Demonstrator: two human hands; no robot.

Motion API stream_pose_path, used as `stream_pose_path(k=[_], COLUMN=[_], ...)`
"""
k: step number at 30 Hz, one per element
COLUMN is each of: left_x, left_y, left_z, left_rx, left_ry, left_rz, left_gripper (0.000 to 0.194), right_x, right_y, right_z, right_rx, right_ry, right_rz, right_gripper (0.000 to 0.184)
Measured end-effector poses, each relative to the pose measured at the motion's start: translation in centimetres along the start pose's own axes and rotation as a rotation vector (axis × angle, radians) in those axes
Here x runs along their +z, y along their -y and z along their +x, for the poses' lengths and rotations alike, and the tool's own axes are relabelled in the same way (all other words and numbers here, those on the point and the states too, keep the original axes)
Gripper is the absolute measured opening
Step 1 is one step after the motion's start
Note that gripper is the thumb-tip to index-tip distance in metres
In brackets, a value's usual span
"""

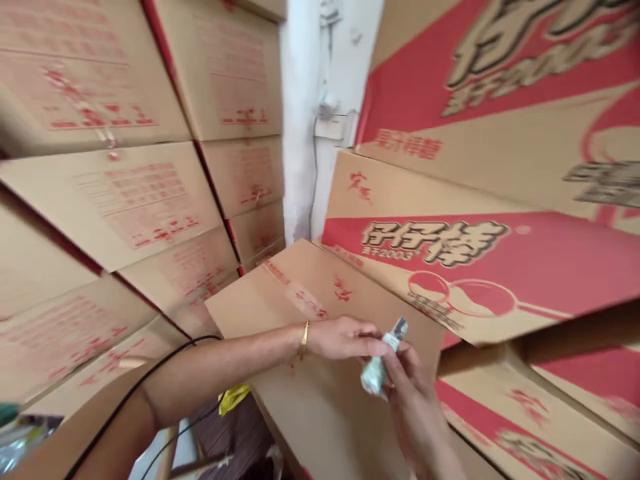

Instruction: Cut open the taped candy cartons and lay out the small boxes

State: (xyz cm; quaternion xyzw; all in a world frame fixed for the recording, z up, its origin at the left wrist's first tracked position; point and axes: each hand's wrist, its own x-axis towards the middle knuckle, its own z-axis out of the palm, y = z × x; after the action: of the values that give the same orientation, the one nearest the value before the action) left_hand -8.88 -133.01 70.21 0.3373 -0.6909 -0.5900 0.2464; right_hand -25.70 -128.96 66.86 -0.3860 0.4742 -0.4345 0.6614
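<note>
My left hand [345,337], with a gold bangle at the wrist, reaches in from the left and pinches the top of a small pale green tool with a grey tip [381,363]. My right hand [417,400] comes up from below and grips the lower part of the same tool. Both hands hover just above the taped top of a brown cardboard box [310,293] printed in red.
Stacked cardboard cartons [125,193] fill the left side. Larger red-and-brown cartons [490,260] lean in on the right. A white wall with a socket and cable [330,120] shows between them. A black cord [165,363] runs along my left arm.
</note>
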Motion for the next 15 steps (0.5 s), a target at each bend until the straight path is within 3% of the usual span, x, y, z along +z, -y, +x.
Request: stream_pose_path(k=[3, 7, 9, 12, 15], left_x=[-3.2, -7.7, -10.0, -14.2, -19.2], left_y=[1.0, 2.7, 3.4, 4.5, 6.4], left_z=[-4.6, -10.1, -12.6, -16.0, -18.1], left_rx=[0.015, -0.024, -0.030, -0.063, -0.178], left_ry=[-0.203, -0.438, -0.528, -0.706, -0.918], left_rz=[-0.135, -0.076, -0.041, -0.083, 0.010], left_gripper=[0.058, 0.049, 0.042, 0.038, 0.035], right_x=[6.6, 14.6, 17.5, 20.3, 22.2], right_y=[1.1, 0.3, -0.9, -2.5, -2.8], right_z=[2.7, 5.3, 6.9, 10.3, 14.8], right_rx=[0.056, 0.127, 0.087, -0.171, -0.546], right_ry=[0.150, 0.288, 0.343, 0.302, 0.297], right_rz=[0.083, 0.058, -0.040, -0.337, -0.831], right_gripper=[0.059, 0.064, 0.060, 0.045, 0.036])
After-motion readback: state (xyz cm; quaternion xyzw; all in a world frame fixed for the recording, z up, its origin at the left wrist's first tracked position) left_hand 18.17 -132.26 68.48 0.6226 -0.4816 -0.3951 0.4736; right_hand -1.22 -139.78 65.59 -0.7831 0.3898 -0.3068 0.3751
